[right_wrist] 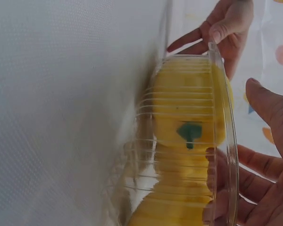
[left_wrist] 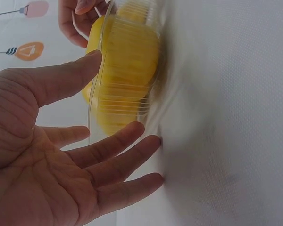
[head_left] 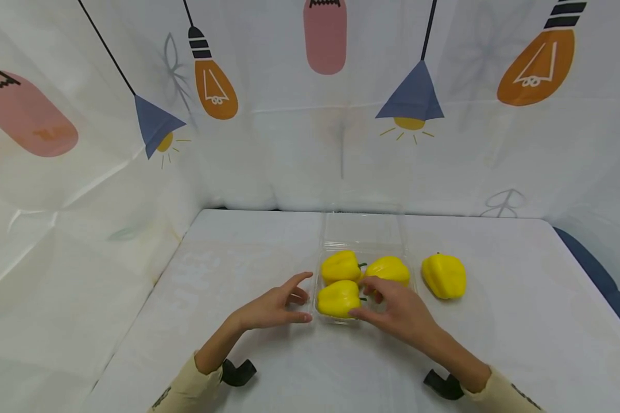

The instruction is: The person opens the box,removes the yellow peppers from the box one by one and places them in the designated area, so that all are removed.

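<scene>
Three yellow bell peppers lie in a clear plastic clamshell box [head_left: 363, 229] whose lid stands raised at the back: one far left [head_left: 340, 267], one front left [head_left: 338, 299], one at the right [head_left: 390, 268]. My left hand [head_left: 279, 307] is beside the box's left wall, fingers extended and holding nothing; in the left wrist view its thumb is near the rim. Over the right part of the box, my right hand [head_left: 400, 310] has thumb and fingers spread apart. The right wrist view shows its fingers [right_wrist: 259, 183] inside the wall, below a green pepper stem [right_wrist: 189, 133].
A further yellow bell pepper [head_left: 444, 276] lies on the white tabletop [head_left: 516, 321] right of the box. White curtains printed with lamps [head_left: 289, 155] hang behind and to the left. Dark blue furniture [head_left: 594, 269] shows past the table's right edge.
</scene>
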Action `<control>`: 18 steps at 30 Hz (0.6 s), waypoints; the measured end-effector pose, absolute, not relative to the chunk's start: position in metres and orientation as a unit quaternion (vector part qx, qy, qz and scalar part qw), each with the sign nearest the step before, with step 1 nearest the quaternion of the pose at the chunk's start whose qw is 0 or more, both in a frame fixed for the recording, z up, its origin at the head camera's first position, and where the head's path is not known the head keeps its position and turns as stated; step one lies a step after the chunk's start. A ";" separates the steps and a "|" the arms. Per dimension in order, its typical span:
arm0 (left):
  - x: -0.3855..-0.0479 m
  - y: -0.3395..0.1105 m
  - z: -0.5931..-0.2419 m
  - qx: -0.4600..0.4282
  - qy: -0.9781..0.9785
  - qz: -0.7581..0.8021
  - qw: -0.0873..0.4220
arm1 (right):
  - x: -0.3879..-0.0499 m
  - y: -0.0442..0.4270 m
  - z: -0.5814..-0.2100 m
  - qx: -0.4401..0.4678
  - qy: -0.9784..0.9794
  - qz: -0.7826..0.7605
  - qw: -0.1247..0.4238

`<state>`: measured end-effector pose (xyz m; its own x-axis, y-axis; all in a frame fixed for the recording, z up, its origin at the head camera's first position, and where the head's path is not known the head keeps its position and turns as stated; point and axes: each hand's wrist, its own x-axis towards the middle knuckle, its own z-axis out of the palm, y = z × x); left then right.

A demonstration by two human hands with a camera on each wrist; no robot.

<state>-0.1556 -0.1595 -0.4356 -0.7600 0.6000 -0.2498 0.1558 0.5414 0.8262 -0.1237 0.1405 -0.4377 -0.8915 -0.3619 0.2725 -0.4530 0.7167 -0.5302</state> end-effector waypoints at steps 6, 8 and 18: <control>-0.155 -0.159 -0.436 0.223 0.841 0.417 0.262 | -0.123 0.137 -0.441 0.222 -0.923 0.306 0.077; -0.155 -0.159 -0.435 0.224 0.841 0.417 0.262 | -0.124 0.136 -0.442 0.223 -0.922 0.307 0.081; -0.155 -0.159 -0.435 0.226 0.840 0.417 0.263 | -0.123 0.131 -0.445 0.223 -0.921 0.308 0.084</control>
<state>-0.1553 -0.1594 -0.4351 -0.7594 0.5988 -0.2545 0.1594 0.5504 0.8195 -0.1229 0.1306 -0.4453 -0.8864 -0.3590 0.2924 -0.4627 0.7103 -0.5304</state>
